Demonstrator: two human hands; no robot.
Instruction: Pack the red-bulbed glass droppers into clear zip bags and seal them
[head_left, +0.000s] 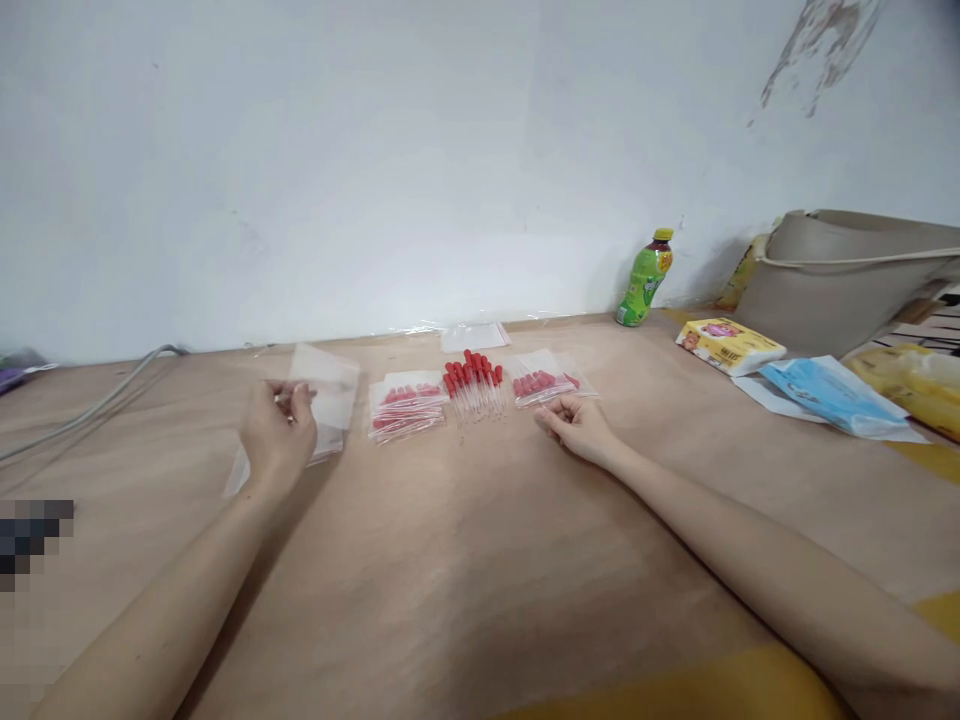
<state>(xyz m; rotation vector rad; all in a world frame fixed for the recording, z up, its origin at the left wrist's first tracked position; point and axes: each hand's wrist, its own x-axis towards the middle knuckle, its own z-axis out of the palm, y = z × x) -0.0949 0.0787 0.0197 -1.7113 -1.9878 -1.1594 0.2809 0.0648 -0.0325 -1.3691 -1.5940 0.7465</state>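
Observation:
My left hand (279, 430) pinches a clear plastic bag (334, 385), raised over more flat bags (328, 440) on the brown table covering. Its fingers are closed on the bag. My right hand (576, 425) has its fingers curled together at the lower edge of a clear bag of red-capped pieces (540, 382); whether it grips anything is too small to tell. Between my hands lies a loose fan of red-capped clear tubes (474, 380). Left of them is a stack of filled bags (407, 405) with red caps inside. Another flat bag (475, 337) lies behind the tubes.
A green bottle (645, 280) stands near the wall. At the right are a yellow tissue pack (729, 345), a blue packet (832, 393), a yellow package (911, 380) and a grey bin (840, 285). A grey cable (112, 395) runs along the left.

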